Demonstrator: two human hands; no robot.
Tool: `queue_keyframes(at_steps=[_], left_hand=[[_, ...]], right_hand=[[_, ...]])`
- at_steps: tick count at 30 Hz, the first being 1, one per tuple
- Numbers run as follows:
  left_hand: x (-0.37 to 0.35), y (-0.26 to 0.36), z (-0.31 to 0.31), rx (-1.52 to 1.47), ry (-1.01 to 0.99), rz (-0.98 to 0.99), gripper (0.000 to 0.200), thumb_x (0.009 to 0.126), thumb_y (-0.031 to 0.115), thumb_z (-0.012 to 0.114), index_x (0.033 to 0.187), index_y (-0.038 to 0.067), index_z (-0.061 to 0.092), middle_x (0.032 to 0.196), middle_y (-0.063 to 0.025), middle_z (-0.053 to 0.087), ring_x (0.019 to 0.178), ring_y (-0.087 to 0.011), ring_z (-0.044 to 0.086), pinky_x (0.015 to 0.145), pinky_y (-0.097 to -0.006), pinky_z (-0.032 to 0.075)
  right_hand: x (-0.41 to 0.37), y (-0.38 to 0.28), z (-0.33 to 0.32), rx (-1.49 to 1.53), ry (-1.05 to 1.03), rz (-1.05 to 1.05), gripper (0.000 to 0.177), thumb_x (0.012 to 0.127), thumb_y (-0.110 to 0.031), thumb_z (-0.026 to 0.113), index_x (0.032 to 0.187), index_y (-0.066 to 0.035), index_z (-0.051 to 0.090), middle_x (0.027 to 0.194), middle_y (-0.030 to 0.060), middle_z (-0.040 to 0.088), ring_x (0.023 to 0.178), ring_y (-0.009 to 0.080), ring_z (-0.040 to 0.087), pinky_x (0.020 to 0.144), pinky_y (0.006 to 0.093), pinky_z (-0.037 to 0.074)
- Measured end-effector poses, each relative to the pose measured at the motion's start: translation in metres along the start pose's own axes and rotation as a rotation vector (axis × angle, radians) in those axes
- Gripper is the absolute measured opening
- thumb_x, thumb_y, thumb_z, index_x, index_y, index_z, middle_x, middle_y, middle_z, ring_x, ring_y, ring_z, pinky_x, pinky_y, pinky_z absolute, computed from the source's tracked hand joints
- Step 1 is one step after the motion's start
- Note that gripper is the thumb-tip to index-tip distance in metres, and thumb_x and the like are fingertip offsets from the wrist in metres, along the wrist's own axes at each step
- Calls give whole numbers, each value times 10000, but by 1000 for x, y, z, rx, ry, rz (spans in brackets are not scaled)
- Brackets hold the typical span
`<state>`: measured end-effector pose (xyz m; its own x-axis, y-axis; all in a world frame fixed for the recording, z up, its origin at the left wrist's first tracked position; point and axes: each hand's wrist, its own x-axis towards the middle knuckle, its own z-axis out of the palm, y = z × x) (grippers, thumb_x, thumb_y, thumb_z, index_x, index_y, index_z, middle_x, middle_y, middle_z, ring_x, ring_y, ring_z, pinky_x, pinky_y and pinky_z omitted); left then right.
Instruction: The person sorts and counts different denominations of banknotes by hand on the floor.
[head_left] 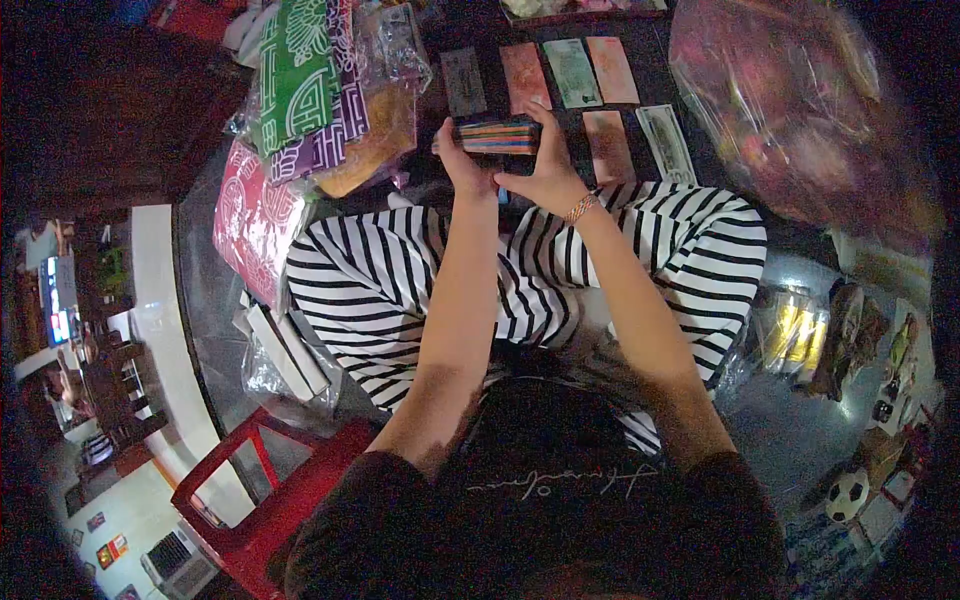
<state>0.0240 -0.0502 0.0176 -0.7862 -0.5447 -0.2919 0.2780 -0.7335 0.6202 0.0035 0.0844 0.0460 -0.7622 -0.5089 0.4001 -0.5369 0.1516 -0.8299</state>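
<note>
A thick stack of colourful paper notes is held in front of me, its striped edge facing up toward the camera. My left hand grips its left end and my right hand closes round its right end, with the thumb below. Just beyond the hands, several notes lie in rows on the dark surface: a grey one, a red one, a green one and a pink one. Nearer are a reddish note and a pale grey-green note.
Plastic-wrapped patterned packs in green and pink are piled at left. A large clear plastic bag lies at right. Yellow packets and a football are on the floor. A red chair stands at lower left.
</note>
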Motion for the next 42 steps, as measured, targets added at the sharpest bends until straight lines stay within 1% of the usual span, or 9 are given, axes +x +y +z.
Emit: queue_keyframes(at_steps=[7, 13, 20, 23, 29, 32, 38, 40, 42], left_hand=[[-9, 4, 8, -38, -65, -70, 372, 838, 395, 449, 989, 61, 516, 947, -102, 579, 867, -257, 573, 776, -412, 459], [-4, 3, -1, -24, -37, -59, 364, 833, 378, 466, 990, 53, 510, 946, -119, 582, 877, -274, 571, 778, -426, 453], [1, -1, -5, -80, -41, -44, 335, 839, 366, 467, 980, 65, 514, 945, -105, 580, 869, -269, 570, 775, -422, 451], [-3, 0, 0, -70, 18, -14, 337, 842, 368, 466, 984, 68, 519, 946, -96, 581, 880, -257, 566, 780, -414, 449], [-1, 2, 3, -107, -91, -18, 362, 848, 407, 479, 1003, 83, 525, 945, -76, 577, 909, -231, 554, 796, -395, 438], [-7, 6, 12, -57, -89, -21, 376, 858, 425, 468, 1003, 84, 527, 938, -73, 582, 898, -226, 555, 790, -389, 436], [-18, 13, 25, 44, 43, 11, 505, 838, 512, 420, 1028, 65, 556, 1024, -86, 578, 932, -242, 549, 837, -417, 414], [-5, 9, 11, -40, -174, -67, 499, 833, 532, 418, 1030, 93, 554, 1027, -71, 574, 946, -241, 536, 863, -436, 388], [-10, 11, 17, -75, -163, -66, 475, 855, 509, 405, 1020, 86, 542, 1007, -80, 574, 955, -240, 533, 861, -421, 385]], right_hand=[[1, 5, 7, 128, -35, 56, 839, 583, -83, 628, 1315, -32, 221, 1311, 186, 312, 1262, 329, 267, 1062, 381, 203], [-1, 5, 9, -147, 37, 22, 864, 582, -78, 600, 1341, -35, 189, 1338, 194, 296, 1280, 336, 243, 1071, 390, 181], [-1, 8, 11, -53, -12, 5, 850, 593, -72, 584, 1343, -32, 188, 1343, 194, 297, 1280, 333, 247, 1068, 393, 185], [1, 6, 11, -55, -21, 7, 813, 620, -38, 581, 1337, -31, 200, 1336, 191, 311, 1272, 327, 266, 1064, 389, 195], [3, 8, 9, 42, -2, 54, 654, 745, -25, 596, 1308, -39, 263, 1324, 190, 332, 1240, 338, 317, 1037, 383, 250], [4, 13, 7, -46, 21, 16, 566, 776, -54, 591, 1270, -45, 314, 1279, 194, 392, 1198, 335, 380, 995, 377, 311], [2, 14, 5, 9, 10, 164, 427, 815, -92, 562, 1197, -37, 379, 1127, 181, 520, 1064, 314, 505, 899, 364, 394], [3, 17, 5, 46, 58, 218, 410, 821, -114, 566, 1186, -43, 393, 1116, 178, 528, 1033, 305, 521, 882, 354, 402], [4, 15, 3, 79, 70, 259, 403, 822, -123, 570, 1178, -41, 401, 1104, 175, 534, 1020, 296, 529, 871, 348, 407]])
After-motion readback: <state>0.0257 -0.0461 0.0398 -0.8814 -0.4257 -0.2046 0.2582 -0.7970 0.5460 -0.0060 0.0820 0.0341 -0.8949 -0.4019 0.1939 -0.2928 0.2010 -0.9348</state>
